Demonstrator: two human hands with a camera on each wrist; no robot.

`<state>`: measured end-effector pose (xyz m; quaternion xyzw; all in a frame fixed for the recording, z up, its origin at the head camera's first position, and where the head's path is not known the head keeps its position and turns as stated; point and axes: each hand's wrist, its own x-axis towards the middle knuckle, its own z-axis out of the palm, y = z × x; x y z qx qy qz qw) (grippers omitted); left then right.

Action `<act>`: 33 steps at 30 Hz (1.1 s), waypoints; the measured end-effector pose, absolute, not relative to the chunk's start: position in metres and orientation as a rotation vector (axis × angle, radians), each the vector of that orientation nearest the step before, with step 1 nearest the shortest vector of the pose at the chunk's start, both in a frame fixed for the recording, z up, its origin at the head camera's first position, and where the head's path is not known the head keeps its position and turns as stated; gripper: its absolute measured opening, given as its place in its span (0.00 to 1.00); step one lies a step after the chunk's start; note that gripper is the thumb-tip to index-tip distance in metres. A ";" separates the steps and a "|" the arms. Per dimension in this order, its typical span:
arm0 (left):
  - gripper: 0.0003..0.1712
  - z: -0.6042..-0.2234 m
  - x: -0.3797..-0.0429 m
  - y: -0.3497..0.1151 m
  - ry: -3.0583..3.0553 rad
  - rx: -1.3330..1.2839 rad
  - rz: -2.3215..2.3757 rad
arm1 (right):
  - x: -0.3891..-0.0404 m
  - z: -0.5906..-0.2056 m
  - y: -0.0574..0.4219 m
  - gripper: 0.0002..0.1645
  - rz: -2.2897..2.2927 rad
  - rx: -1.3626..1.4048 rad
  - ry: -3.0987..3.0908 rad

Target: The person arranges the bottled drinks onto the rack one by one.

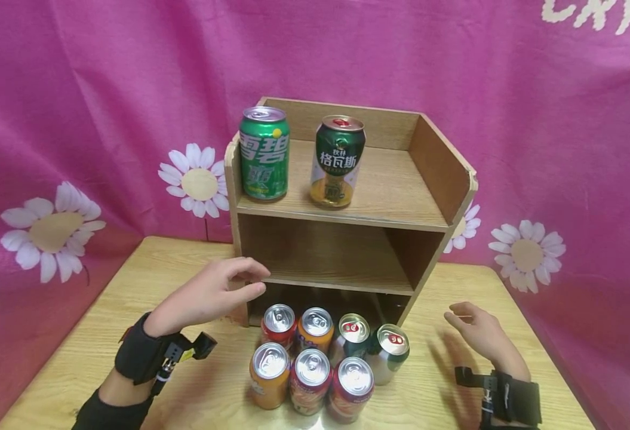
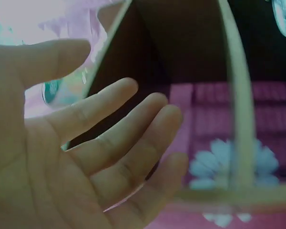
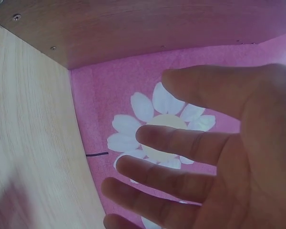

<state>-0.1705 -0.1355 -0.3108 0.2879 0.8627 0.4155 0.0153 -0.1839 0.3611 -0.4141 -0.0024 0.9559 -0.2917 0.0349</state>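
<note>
My left hand (image 1: 212,292) hovers just in front of the shelf's left side, thumb and fingers apart and holding nothing. In the left wrist view its fingers (image 2: 128,138) are spread and slightly bent. To the right of the cans, my right hand (image 1: 478,334) hangs above the table, empty and relaxed. A green Sprite can (image 1: 264,161) and a green-and-gold kvass can (image 1: 338,164) stand on the top tier of the wooden shelf (image 1: 384,188). Several cans are grouped before it, among them an orange can (image 1: 269,376), a red can (image 1: 279,322) and a dark green-and-white can (image 1: 389,355).
The shelf has a middle tier (image 1: 325,263) and a low bottom space behind the cans. Its raised right side panel (image 1: 443,167) borders the top. A pink flowered cloth (image 1: 132,77) hangs behind the wooden table (image 1: 186,263).
</note>
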 end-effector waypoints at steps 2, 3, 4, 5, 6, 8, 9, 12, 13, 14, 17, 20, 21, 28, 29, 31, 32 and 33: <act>0.16 -0.324 -0.170 -0.144 2.663 0.877 1.294 | -0.184 -0.415 0.361 0.39 -0.894 -0.014 2.934; 0.16 -0.331 -0.170 -0.148 2.648 0.878 1.297 | -0.185 -0.415 0.361 0.39 -0.893 -0.018 2.934; 0.16 -0.338 -0.170 -0.151 2.640 0.878 1.292 | -0.185 -0.415 0.361 0.39 -0.895 -0.017 2.934; 0.16 -0.344 -0.170 -0.153 2.632 0.880 1.285 | -0.185 -0.414 0.361 0.39 -0.895 -0.018 2.936; 0.16 -0.351 -0.170 -0.155 2.629 0.883 1.275 | -0.185 -0.414 0.361 0.39 -0.896 -0.017 2.938; 0.15 -0.364 -0.170 -0.158 2.621 0.896 1.258 | -0.185 -0.414 0.361 0.38 -0.898 -0.019 2.939; 0.14 -0.369 -0.170 -0.159 2.619 0.906 1.252 | -0.185 -0.414 0.361 0.38 -0.898 -0.016 2.938; 0.12 -0.386 -0.167 -0.158 2.579 0.958 1.256 | -0.184 -0.414 0.361 0.38 -0.901 -0.013 2.932; 0.13 -0.391 -0.166 -0.158 2.553 0.985 1.267 | -0.184 -0.414 0.361 0.38 -0.902 -0.008 2.929; 0.14 -0.397 -0.165 -0.157 2.526 1.011 1.276 | -0.184 -0.414 0.362 0.38 -0.903 -0.004 2.926; 0.16 -0.416 -0.161 -0.154 2.469 1.085 1.314 | -0.184 -0.414 0.362 0.38 -0.903 0.003 2.923; 0.16 -0.430 -0.156 -0.150 2.457 1.100 1.350 | -0.183 -0.414 0.363 0.39 -0.907 0.008 2.919; 0.16 -0.433 -0.154 -0.149 2.461 1.099 1.363 | -0.183 -0.415 0.363 0.38 -0.907 0.007 2.921; 0.27 -0.445 -0.133 -0.131 2.725 1.007 1.283 | -0.182 -0.418 0.364 0.36 -0.933 -0.004 2.933; 0.30 -0.447 -0.130 -0.127 2.792 0.987 1.235 | -0.182 -0.418 0.364 0.36 -0.934 -0.009 2.935; 0.35 -0.449 -0.126 -0.120 2.918 0.945 1.122 | -0.182 -0.418 0.364 0.35 -0.928 -0.016 2.941; 0.37 -0.450 -0.124 -0.116 2.973 0.939 1.065 | -0.183 -0.419 0.364 0.35 -0.925 -0.020 2.946; 0.39 -0.452 -0.124 -0.113 3.017 0.931 1.020 | -0.183 -0.419 0.365 0.34 -0.922 -0.023 2.952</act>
